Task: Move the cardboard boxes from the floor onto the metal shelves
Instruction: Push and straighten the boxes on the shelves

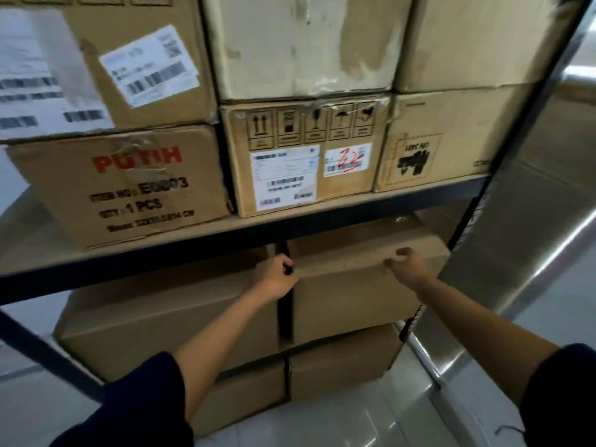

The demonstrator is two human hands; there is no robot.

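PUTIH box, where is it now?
Head view, left side: the PUTIH box sits on the shelf, beside the box marked 32.

Pale glossy floor tiles (371, 424), reflecting light, below and right of the racking. White shipping labels with barcodes (149, 64), one (347, 159) marked "32" in red. Dark sleeves (138, 404) at bottom edge.
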